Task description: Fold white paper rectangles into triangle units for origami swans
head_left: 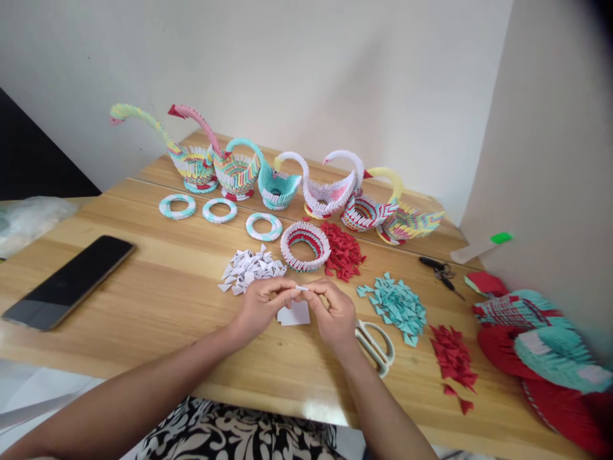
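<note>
Between the fingertips of my left hand (268, 303) and my right hand (332, 312) is a small folded piece of white paper (301, 289), pinched from both sides. Below it on the table lie white paper slips (294, 314). Just behind my left hand is a heap of folded white paper triangles (249, 267). A round bowl of interlocked red, white and teal pieces (292, 255) stands beyond my fingers. Scissors (378, 348) rest beside my right wrist, their blades hidden by it.
Several folded-paper swans (280, 188) line the back of the wooden table (167, 306). Paper rings (263, 227) sit before them. Red triangles (342, 252) and teal triangles (397, 306) lie in heaps. A phone (71, 281) is at left; a red-and-teal paper model (531, 345) at right.
</note>
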